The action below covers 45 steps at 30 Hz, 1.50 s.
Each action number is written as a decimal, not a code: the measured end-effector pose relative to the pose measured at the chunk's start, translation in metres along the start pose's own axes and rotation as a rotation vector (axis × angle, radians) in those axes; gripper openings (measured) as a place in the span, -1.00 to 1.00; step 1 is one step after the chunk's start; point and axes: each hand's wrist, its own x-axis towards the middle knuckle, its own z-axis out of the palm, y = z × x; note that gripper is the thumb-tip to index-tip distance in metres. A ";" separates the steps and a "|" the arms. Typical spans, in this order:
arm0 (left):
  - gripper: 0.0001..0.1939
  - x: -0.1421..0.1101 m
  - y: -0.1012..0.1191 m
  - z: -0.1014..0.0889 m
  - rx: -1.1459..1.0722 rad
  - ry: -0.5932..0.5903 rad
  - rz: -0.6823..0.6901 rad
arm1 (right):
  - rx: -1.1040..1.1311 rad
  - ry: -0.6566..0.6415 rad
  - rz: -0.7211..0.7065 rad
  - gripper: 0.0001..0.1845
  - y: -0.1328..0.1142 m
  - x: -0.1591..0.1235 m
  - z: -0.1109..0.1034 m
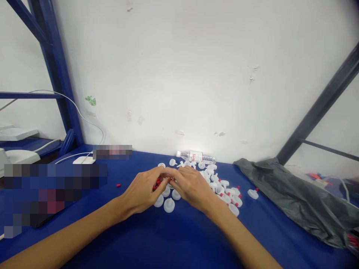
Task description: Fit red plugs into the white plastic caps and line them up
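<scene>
Blue metal frame (60, 67), one: seen at the far left, before a white wall (179, 74).
White cable (92, 125), one: draped down from the frame to a white box (84, 160) on the blue table (174, 239).
Small red cap (118, 185), one: placed alone on the table, left of the hands.
Left hand (146, 189), one: bent over a cluster of red caps (156, 183), which is partly hidden by it; thumb and fingers curled inward.
White discs with short stems (169, 205), several: laid just below and between the hands.
Right hand (193, 185), one: fingers curled, its tips brought to those of the left. Red is glimpsed between the fingertips; whether anything is gripped by either hand cannot be told.
Transparent bottle (196, 157), one: laid on its side near the wall, white-capped, labelled.
White stemmed pieces (214, 178), many: heaped right of the right hand, the nearer ones tipped in red.
Red-tipped piece (253, 193), one: set apart from the heap.
Dark grey plastic sheet (291, 198), one: crumpled along the right side.
</scene>
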 end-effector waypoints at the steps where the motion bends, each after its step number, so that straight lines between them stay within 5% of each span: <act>1: -0.77 0.000 0.000 0.000 -0.010 -0.005 0.003 | -0.026 0.044 -0.024 -0.73 -0.002 0.000 0.001; 7: -0.75 -0.001 0.004 -0.006 -0.069 0.009 0.056 | 0.027 0.257 -0.034 -0.71 -0.010 0.000 0.003; 16: -0.66 -0.004 0.011 0.009 -0.610 -0.023 -0.149 | 0.197 0.278 -0.001 -0.60 -0.015 0.001 0.008; 23: -0.81 0.002 0.016 0.003 -0.695 0.154 -0.236 | 0.209 0.275 0.001 -0.49 -0.025 0.001 0.014; 30: -0.72 0.005 0.015 0.000 -0.737 0.217 -0.290 | 0.212 0.304 0.241 -0.54 -0.020 0.002 0.012; 36: -0.73 0.003 0.012 -0.001 -0.422 0.184 -0.202 | 0.186 0.257 0.160 -0.74 -0.007 -0.003 0.015; 45: -0.65 0.003 0.003 -0.009 0.036 0.061 -0.001 | 0.176 0.298 0.127 -0.67 -0.012 -0.003 0.014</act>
